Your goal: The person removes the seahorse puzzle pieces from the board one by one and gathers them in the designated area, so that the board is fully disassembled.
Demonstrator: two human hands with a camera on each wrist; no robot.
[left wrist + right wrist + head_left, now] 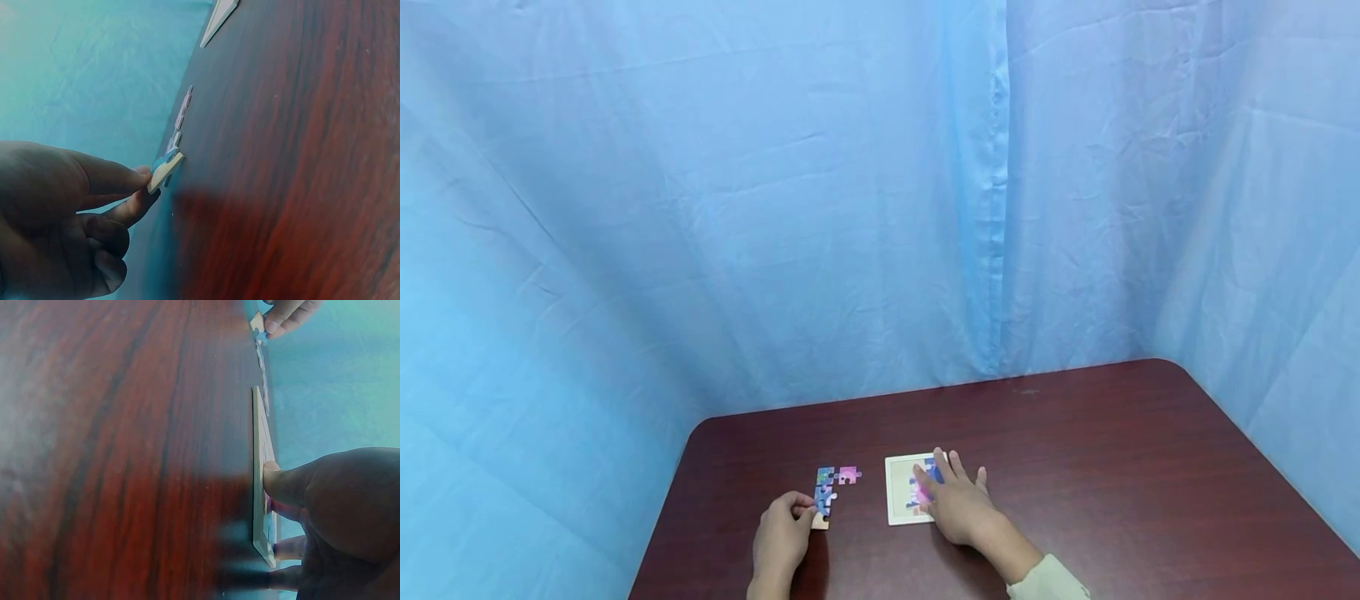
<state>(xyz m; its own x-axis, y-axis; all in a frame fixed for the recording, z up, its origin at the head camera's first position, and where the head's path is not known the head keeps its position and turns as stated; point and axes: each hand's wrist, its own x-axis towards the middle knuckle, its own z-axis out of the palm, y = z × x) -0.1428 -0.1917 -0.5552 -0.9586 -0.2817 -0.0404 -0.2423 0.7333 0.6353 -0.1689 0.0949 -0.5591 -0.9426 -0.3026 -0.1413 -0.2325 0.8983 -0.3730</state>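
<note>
My left hand (781,537) pinches a jigsaw piece (166,172) between thumb and fingers; the piece has a pale yellow part and a blue part and is tilted up in the left wrist view. It is at the near end of a short column of jigsaw pieces (824,493) with blue patterns. My right hand (962,505) lies with fingers spread over the right side of a white-rimmed puzzle tray (890,493), its thumb (272,478) touching the tray. Pink and blue pieces (919,493) fill part of the tray, partly hidden under that hand.
At the top of the column are a green-blue piece (825,476) and a pink piece (849,475). Everything lies on a dark red wooden table (1075,467). Light blue curtains (850,208) hang behind and along both sides of it.
</note>
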